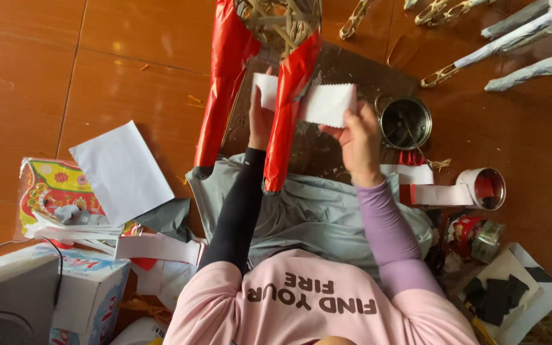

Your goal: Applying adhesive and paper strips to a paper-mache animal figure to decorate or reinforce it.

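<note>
Carefully, both hands, left (260, 118) and right (358, 137), pinch the white paper strip (327, 102); I keep it taut across the red foil (289, 115) at twelve o'clock.

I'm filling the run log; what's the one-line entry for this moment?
left hand: holds white paper strip | right hand: holds same strip | red foil strip: crosses strip | metal pot: beside right hand

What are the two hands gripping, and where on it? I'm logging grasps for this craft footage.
Both hold one white paper strip with a zigzag edge: the right hand pinches its lower right edge, the left hand its left end, partly hidden behind a red foil strip.
</note>
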